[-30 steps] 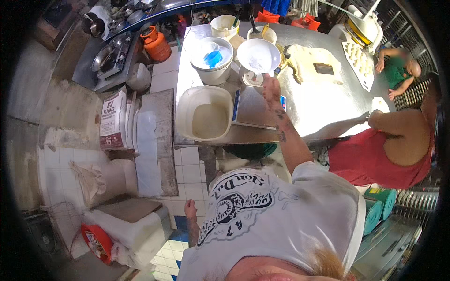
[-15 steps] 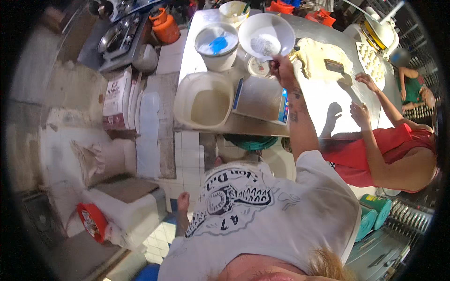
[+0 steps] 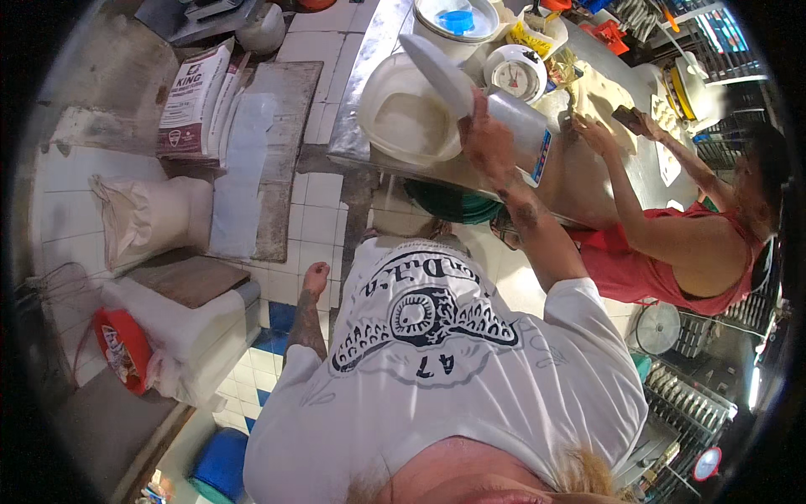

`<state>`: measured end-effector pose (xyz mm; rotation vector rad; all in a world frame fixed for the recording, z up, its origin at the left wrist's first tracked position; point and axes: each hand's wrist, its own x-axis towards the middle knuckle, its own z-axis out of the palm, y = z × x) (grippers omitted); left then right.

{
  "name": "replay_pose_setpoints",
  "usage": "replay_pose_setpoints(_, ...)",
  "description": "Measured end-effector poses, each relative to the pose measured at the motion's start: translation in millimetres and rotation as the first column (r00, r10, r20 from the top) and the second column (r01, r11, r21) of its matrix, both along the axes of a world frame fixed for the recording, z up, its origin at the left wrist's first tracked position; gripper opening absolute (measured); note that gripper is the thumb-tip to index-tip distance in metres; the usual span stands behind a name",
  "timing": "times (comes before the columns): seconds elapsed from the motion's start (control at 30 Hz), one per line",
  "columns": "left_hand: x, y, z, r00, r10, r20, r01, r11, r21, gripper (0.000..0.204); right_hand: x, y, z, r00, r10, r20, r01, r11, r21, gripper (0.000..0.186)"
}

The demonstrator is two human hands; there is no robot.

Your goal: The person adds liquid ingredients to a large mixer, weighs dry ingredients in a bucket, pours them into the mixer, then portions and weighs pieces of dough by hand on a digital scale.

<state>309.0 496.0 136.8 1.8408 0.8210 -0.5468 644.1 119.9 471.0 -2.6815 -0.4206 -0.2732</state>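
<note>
My right hand (image 3: 487, 144) is closed on the rim of a white bowl (image 3: 435, 71). The bowl is tipped nearly on edge over a pale plastic tub (image 3: 374, 113), so its inside is hidden from me. Inside the tub lies a whitish substance (image 3: 411, 124). Just right of the hand is a digital scale (image 3: 522, 126) with a metal platform, partly covered by my hand and arm. Behind it stands a round dial scale (image 3: 515, 77). My left hand (image 3: 316, 279) hangs low beside my body, fingers curled in, with nothing visible in it.
A white bucket (image 3: 443, 38) with a blue scoop (image 3: 456, 21) stands behind the tub. To my right, a person in red (image 3: 672, 260) holds a dark block over a dough sheet (image 3: 600, 92). Paper sacks (image 3: 191, 105) and a cloth-like sack (image 3: 155, 214) are at left.
My right hand has brought the bowl from above the dial scale toward me and left, tipping it over the tub; earlier, white powder showed in it. The person in red now holds the dark block.
</note>
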Motion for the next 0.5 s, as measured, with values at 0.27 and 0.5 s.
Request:
replay_pose_setpoints(0.27, -12.9, 33.1, -31.2, 1.000, 0.016, -0.024, -0.018, 0.996, -0.088, 0.039, 4.3, -15.0, -12.7, 1.000, -0.008, 0.024, 0.006, 0.997, 0.073, 0.049)
replay_pose_setpoints(0.5, -20.1, 42.9, -30.3, 0.972, 0.229, -0.060, -0.233, 0.970, -0.071, 0.040, 71.3, -70.2, 16.2, 0.784, 0.108, -0.612, 0.549, 0.341, 0.763, 0.026)
